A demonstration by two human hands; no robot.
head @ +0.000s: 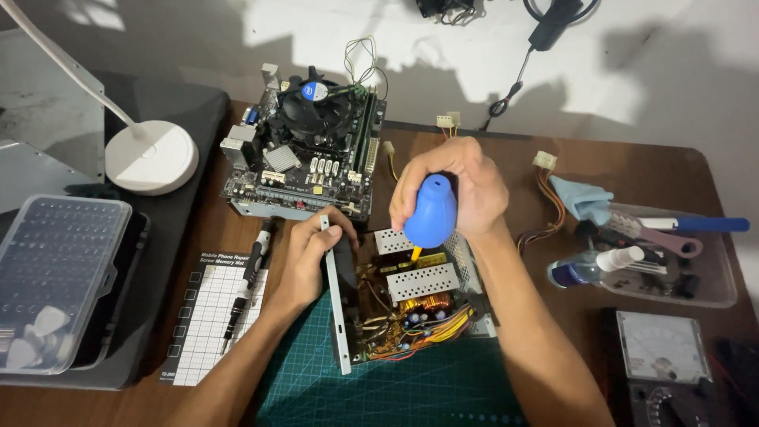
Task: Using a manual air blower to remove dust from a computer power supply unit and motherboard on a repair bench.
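- Head view shows a wooden table (632,170) with a green cutting mat (395,387) at its near edge.
- Motherboard (304,150) sits well behind the mat.
- Opened power supply (407,296) lies on the mat, its long axis running near to far.
- Left hand (308,257) grips the supply's left wall, fingers curled over the edge.
- Right hand (466,186) wraps closed around a blue air blower (429,212), its yellow nozzle pointing down into the supply.

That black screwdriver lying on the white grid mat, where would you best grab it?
Take the screwdriver by its thick black handle, the upper end, from above. It lies flat along the mat, thin tip pointing toward the person, with bare mat on its left; the left hand crowds its right side.
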